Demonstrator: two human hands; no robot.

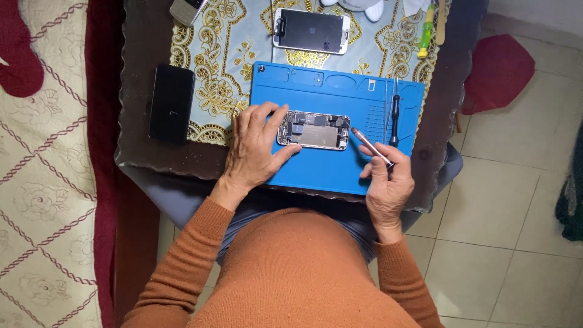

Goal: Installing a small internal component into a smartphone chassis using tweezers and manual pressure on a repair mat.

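Note:
An opened phone body (314,130) with its circuit boards showing lies on a blue work mat (328,173). My left hand (255,147) grips its left end, thumb below and fingers above. My right hand (384,182) holds a slim metal screwdriver (370,147) like a pen. Its tip points at the phone's right edge. A detached phone screen (311,30) lies face up beyond the mat.
A black phone (172,102) lies at the left on the dark small table (136,146). A black screwdriver (394,118) and tweezers rest on the mat's right side. A green-yellow tool (424,34) sits at the back right. A patterned bed (42,182) is to the left, tiled floor to the right.

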